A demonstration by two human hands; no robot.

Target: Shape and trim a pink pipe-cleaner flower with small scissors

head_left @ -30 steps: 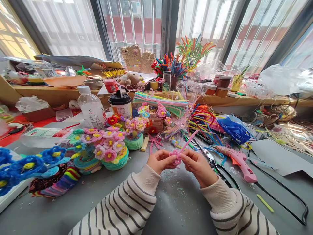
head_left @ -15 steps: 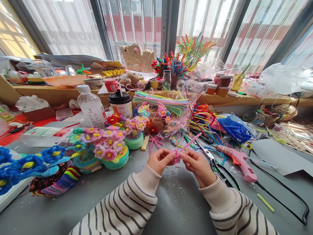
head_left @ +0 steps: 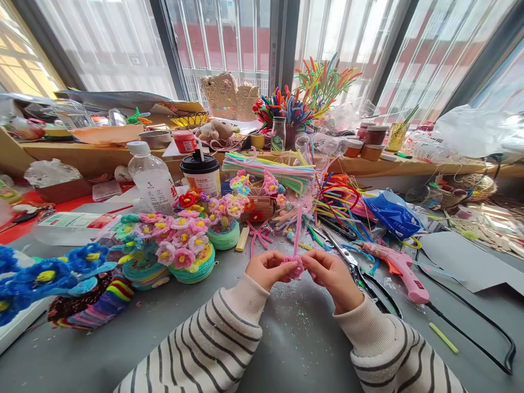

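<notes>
Both hands meet low over the grey worktop (head_left: 295, 333), just below centre frame. Left hand (head_left: 268, 268) and right hand (head_left: 333, 275) have fingers pinched on a small pink pipe-cleaner flower (head_left: 295, 266), its stem standing up toward twelve o'clock. Scissors (head_left: 347, 259) lie just beside the right hand at two o'clock, the pink glue gun (head_left: 399, 270) beyond them at three o'clock.

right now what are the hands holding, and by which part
Both hands pinch one pink pipe cleaner. The left hand and right hand grip its coiled lower end between the fingertips, while the free end stands up above them.
</notes>
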